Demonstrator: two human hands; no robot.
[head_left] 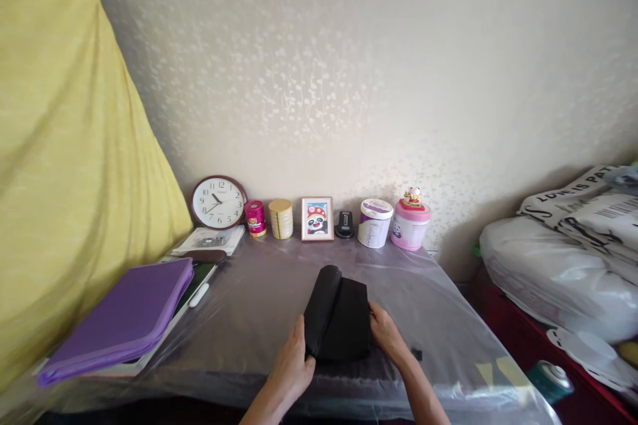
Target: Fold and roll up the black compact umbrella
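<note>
A black item (346, 322), smooth and flat with a thick rolled left side, lies near the front of the plastic-covered table; its exact kind cannot be made out. My left hand (294, 362) grips the lower left of the roll, thumb at its near end and fingers along its outer side. On the opposite side, my right hand (387, 332) holds the flat part by its right edge, with some fingers hidden behind it. Beside my right wrist a small black piece (417, 354) shows on the table.
A purple folder (124, 305) rests at left near a yellow curtain (74, 146). Along the wall stand a clock (219, 202), a pink tin (256, 219), a picture frame (317, 219), a white tub (375, 224) and a pink tub (410, 226). A spray can (551, 378) is beyond the right edge.
</note>
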